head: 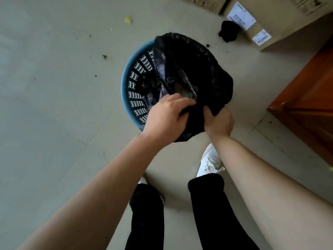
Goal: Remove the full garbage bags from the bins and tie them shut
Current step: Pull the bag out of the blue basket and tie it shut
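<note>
A blue perforated plastic bin [134,82] stands on the floor in front of me. A black garbage bag [191,69] lines it; its edge is off the bin's left rim and still draped over the far and right rim. My left hand [165,117] grips the bag's near edge, fingers curled into the plastic. My right hand [219,122] pinches a fold of the bag's edge at the near right side. Some rubbish shows dimly inside the bag's opening.
Cardboard boxes [261,24] stand at the far right, with a small black bundle [228,31] on the floor beside them. A brown wooden cabinet [310,98] is on the right. My feet in white shoes [210,162] stand just behind the bin. A yellow scrap [128,19] lies on the floor.
</note>
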Demonstrator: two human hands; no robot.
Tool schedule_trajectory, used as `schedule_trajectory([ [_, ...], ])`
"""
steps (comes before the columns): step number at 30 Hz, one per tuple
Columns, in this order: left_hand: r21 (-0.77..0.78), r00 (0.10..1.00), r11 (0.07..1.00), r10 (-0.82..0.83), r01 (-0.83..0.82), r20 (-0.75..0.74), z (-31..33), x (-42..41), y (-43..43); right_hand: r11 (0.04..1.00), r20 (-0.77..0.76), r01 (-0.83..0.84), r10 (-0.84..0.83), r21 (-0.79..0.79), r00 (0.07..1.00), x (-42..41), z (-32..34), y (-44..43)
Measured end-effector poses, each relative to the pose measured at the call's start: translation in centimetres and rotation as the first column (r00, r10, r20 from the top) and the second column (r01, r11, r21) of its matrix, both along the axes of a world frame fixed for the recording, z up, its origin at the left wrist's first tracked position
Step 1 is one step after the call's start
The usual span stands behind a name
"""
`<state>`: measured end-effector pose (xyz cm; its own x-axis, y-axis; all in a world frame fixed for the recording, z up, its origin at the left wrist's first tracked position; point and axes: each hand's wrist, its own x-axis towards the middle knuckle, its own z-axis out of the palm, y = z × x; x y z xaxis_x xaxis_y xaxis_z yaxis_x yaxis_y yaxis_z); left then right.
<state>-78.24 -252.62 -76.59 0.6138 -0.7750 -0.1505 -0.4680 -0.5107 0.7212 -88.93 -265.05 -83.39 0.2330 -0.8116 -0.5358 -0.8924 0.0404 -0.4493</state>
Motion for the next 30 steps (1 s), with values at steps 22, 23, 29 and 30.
schedule_trajectory([
  [22, 0.085, 0.462, 0.511, 0.826, -0.855, -0.323, 15.3, 4.0, 1.6, 0.972, 0.547, 0.118, 0.013, -0.202, 0.837, 2.1, 20.4, -4.6],
  [23, 0.037, 0.468, 0.506, 0.820, -0.862, -0.329, 15.8, 3.9, 1.6, 0.968, 0.573, 0.133, 0.013, -0.213, 0.820, 2.2, 21.4, -4.6],
  [29, -0.023, 0.465, 0.481, 0.833, -0.876, -0.300, 16.9, 4.2, 1.6, 0.916, 0.424, -0.094, 0.269, -0.390, 0.865, 1.6, 23.0, -5.3],
  [30, 0.007, 0.476, 0.497, 0.835, -0.868, -0.277, 16.7, 4.2, 1.6, 0.921, 0.313, -0.184, 0.297, -0.342, 0.902, 1.2, 22.1, -5.7],
])
